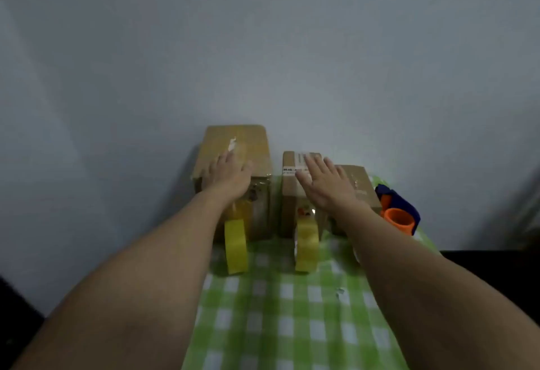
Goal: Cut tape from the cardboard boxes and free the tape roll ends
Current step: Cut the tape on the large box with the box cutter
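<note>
Left grip (229,172) spread flat on big box (248,141), 11 o'clock; right grip (327,185) spread over small box (290,194), 1 o'clock. Cardboard probably light, stiff; hold yellow tape roll (236,245) by rim.

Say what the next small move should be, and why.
Probably the right hand should reach for the blue-and-orange tool to its right: both hands lie flat and empty, the left hand on the large box, and the yellow tape roll before it seems attached to it.
</note>
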